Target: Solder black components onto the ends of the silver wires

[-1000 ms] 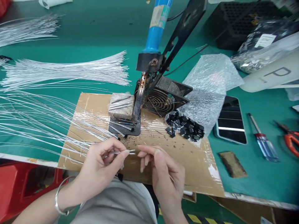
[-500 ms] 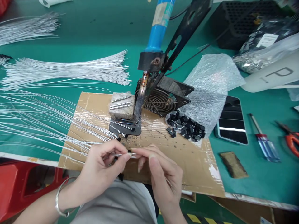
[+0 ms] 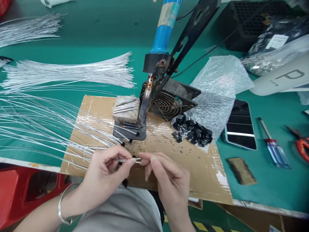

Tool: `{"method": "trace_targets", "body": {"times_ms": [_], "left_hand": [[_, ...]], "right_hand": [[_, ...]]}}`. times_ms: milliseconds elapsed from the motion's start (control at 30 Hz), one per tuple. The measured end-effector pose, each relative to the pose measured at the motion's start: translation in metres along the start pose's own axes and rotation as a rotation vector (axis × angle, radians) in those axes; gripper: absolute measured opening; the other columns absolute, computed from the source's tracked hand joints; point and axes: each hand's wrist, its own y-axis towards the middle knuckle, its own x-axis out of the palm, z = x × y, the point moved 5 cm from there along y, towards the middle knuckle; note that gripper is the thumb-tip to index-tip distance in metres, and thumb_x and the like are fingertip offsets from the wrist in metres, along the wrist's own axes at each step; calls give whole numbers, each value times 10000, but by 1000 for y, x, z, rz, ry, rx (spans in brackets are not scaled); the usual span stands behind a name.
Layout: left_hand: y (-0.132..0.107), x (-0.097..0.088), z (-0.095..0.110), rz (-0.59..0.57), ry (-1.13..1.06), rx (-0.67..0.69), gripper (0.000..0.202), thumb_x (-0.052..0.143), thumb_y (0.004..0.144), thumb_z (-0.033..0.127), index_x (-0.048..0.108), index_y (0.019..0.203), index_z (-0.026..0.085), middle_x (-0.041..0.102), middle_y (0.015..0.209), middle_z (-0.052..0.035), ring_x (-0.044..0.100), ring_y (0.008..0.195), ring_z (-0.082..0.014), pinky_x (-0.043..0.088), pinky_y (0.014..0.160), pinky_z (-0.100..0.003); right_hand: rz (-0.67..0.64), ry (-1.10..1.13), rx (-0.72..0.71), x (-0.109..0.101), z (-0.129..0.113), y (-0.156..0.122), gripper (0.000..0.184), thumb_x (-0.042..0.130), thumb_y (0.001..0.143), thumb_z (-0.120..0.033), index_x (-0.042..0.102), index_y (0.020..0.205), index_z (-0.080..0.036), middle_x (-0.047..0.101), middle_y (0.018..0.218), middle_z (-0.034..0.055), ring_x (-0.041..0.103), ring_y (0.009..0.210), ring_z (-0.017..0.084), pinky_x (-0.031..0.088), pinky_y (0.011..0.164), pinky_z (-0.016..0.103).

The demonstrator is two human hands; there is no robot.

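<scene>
My left hand (image 3: 103,175) pinches a thin white wire (image 3: 125,159) near its bare end, low over the cardboard sheet (image 3: 193,161). A small black part (image 3: 133,157) sits on that wire at my fingertips. My right hand (image 3: 166,177) meets the wire's tip from the right, thumb and forefinger pinched at it. Both hands hover just in front of the soldering iron (image 3: 154,64), which hangs tip-down on its black stand over a small metal plate (image 3: 130,130). A pile of small black parts (image 3: 193,132) lies to the right on bubble wrap.
Bundles of white wires (image 3: 60,74) fan across the green table on the left. A sponge block (image 3: 125,109) and a fan (image 3: 166,103) sit behind the iron. A phone (image 3: 238,125), a screwdriver (image 3: 272,145), orange scissors (image 3: 301,145) and a brown pad (image 3: 241,170) lie at right.
My right hand has moved left to the wire's tip and closed on it. A small black part now shows on the wire at my left fingertips. The left hand has hardly moved.
</scene>
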Motion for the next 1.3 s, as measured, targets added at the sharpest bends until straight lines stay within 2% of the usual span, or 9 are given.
{"method": "trace_targets", "body": {"times_ms": [67, 133, 233, 400, 667, 900, 1067, 1300], "left_hand": [[-1, -1, 0, 31, 37, 50, 181, 637, 949, 275, 713, 818, 176, 579, 633, 14, 403, 532, -105, 321, 483, -243], [-2, -1, 3, 65, 91, 114, 168, 643, 957, 235, 713, 813, 182, 539, 601, 39, 371, 514, -92, 305, 473, -228], [-4, -1, 7, 91, 144, 190, 161, 645, 954, 179, 708, 806, 183, 518, 587, 57, 352, 502, -78, 288, 460, -212], [-5, 0, 7, 84, 145, 205, 156, 648, 954, 161, 699, 808, 185, 525, 597, 61, 368, 506, -74, 304, 460, -201], [-4, 1, 5, 69, 136, 204, 155, 644, 957, 151, 707, 821, 190, 537, 617, 59, 372, 515, -75, 304, 461, -202], [-3, -1, 9, 66, 156, 214, 167, 643, 943, 135, 701, 798, 192, 481, 593, 69, 342, 512, -79, 276, 457, -215], [-4, -1, 8, 70, 179, 223, 166, 647, 939, 138, 711, 796, 192, 498, 589, 60, 360, 511, -85, 287, 462, -222], [-2, -1, 12, 39, 181, 204, 178, 640, 936, 159, 728, 783, 182, 547, 593, 43, 374, 515, -90, 299, 458, -221]], "right_hand": [[2, 132, 163, 4, 4, 0, 141, 767, 952, -380, 876, 922, -297, 681, 727, -11, 553, 564, 91, 422, 520, 233], [-5, 256, 305, 9, 7, -1, 152, 845, 864, -422, 878, 851, -274, 658, 707, -12, 520, 531, 77, 375, 474, 220], [3, 340, 401, 12, 8, 0, 176, 902, 785, -430, 872, 793, -257, 641, 670, -18, 485, 495, 57, 320, 454, 206], [13, 329, 414, 12, 9, 1, 158, 898, 781, -397, 860, 768, -245, 641, 601, -22, 466, 470, 52, 291, 465, 210], [1, 330, 416, 10, 9, 3, 158, 889, 783, -380, 844, 741, -235, 631, 625, -28, 450, 473, 40, 258, 466, 212], [-40, 326, 452, 9, 9, 4, 205, 892, 777, -409, 844, 734, -214, 607, 616, -27, 427, 467, 41, 241, 463, 225], [-29, 319, 460, 8, 9, 4, 215, 904, 766, -416, 845, 733, -211, 602, 613, -25, 430, 467, 49, 237, 465, 232], [-76, 363, 493, 9, 8, 7, 219, 919, 735, -410, 838, 715, -207, 595, 579, -33, 405, 457, 43, 240, 463, 226]]}}
